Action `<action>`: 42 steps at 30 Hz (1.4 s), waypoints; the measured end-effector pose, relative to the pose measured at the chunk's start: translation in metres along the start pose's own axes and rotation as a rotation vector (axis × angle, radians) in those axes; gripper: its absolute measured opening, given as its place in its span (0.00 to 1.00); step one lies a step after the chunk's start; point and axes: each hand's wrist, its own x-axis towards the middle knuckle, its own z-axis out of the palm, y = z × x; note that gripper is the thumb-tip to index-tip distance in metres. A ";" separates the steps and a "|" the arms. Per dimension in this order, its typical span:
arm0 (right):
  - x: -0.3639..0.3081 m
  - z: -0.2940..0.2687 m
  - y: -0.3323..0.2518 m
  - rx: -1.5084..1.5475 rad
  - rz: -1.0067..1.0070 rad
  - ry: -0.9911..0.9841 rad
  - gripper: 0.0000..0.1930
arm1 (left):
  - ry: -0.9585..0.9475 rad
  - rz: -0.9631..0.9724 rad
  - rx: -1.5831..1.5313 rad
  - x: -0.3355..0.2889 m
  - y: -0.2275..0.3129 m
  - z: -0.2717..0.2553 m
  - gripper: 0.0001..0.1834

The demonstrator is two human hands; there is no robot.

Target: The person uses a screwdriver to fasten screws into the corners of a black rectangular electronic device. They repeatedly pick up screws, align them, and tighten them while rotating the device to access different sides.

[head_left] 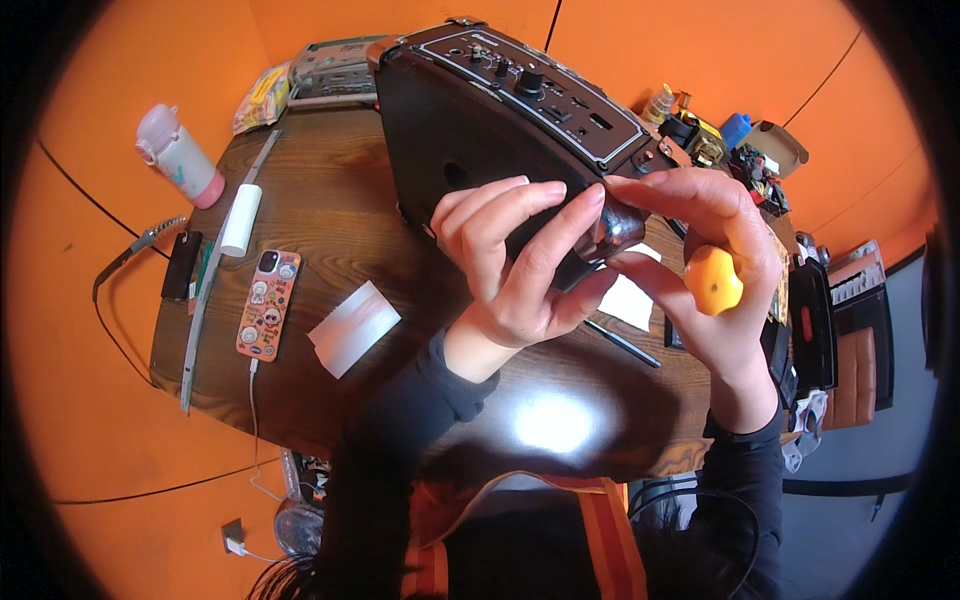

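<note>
A black speaker box [420,135] with a knobbed control panel [535,85] stands tilted on the table. At its near lower corner is a shiny dark corner piece [618,232]. My left hand [515,250] has its index finger and thumb closed around this piece from the left, other fingers lying along the box. From the right, the index finger and thumb of my right hand [725,250] pinch the same corner. A yellow rounded piece [714,280], like the end of a tool handle, is tucked in my right palm; its other end is hidden.
On the wooden table [330,200] lie a phone [268,305] on a cable, a white paper piece [355,328], a metal strip [205,300], a white roll [241,220] and a dark pen-like stick [625,343]. A bottle [180,160] stands far left; assorted tools and boxes [760,165] crowd the right.
</note>
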 end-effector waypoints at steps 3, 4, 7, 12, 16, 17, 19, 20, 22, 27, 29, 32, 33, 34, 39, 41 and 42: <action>-0.003 -0.005 0.007 0.030 -0.011 0.021 0.22 | 0.020 0.009 0.018 0.000 -0.002 0.000 0.20; -0.004 -0.007 0.008 -0.005 -0.030 0.049 0.20 | 0.012 0.026 0.035 0.001 -0.003 -0.002 0.20; -0.008 -0.009 0.009 -0.057 -0.036 0.121 0.17 | -0.004 0.034 0.067 0.004 -0.003 -0.005 0.19; -0.013 -0.004 0.012 0.005 -0.004 0.112 0.18 | -0.053 0.082 0.111 0.006 0.003 -0.005 0.19; -0.011 0.001 0.016 0.008 -0.004 0.149 0.17 | -0.054 0.067 0.122 0.007 0.005 -0.004 0.19; -0.010 0.001 0.017 -0.002 -0.015 0.162 0.17 | -0.053 0.057 0.123 0.007 0.006 -0.004 0.18; -0.009 0.003 0.016 0.001 0.001 0.166 0.16 | -0.047 0.052 0.127 0.008 0.006 -0.004 0.19; -0.009 0.003 0.015 -0.014 0.017 0.162 0.15 | -0.044 0.046 0.128 0.008 0.007 -0.003 0.19; -0.009 0.001 0.012 0.023 0.063 0.122 0.14 | -0.077 0.031 0.075 0.009 0.007 -0.004 0.21; -0.005 0.000 0.010 -0.017 0.019 0.094 0.14 | -0.108 0.036 -0.044 0.011 0.005 -0.003 0.22; -0.005 0.000 0.011 -0.009 0.003 0.102 0.15 | -0.105 0.064 -0.054 0.011 0.003 -0.003 0.22; -0.013 -0.013 0.018 0.010 0.017 0.070 0.13 | -0.104 0.095 0.028 0.013 0.003 -0.001 0.21; -0.018 -0.024 0.024 -0.075 -0.006 0.092 0.12 | -0.103 0.124 0.051 0.015 0.001 -0.001 0.21; -0.025 -0.036 0.032 -0.111 0.044 0.152 0.11 | -0.104 0.165 0.073 0.017 0.000 -0.002 0.21; -0.083 -0.081 0.098 -0.342 0.472 0.217 0.10 | -0.263 0.213 0.183 0.028 0.010 -0.011 0.18; -0.111 -0.086 0.128 -0.438 0.595 0.150 0.10 | -0.277 0.203 0.214 0.032 0.014 -0.010 0.17; -0.125 -0.088 0.140 -0.515 0.719 0.107 0.10 | -0.273 0.200 0.218 0.033 0.016 -0.009 0.17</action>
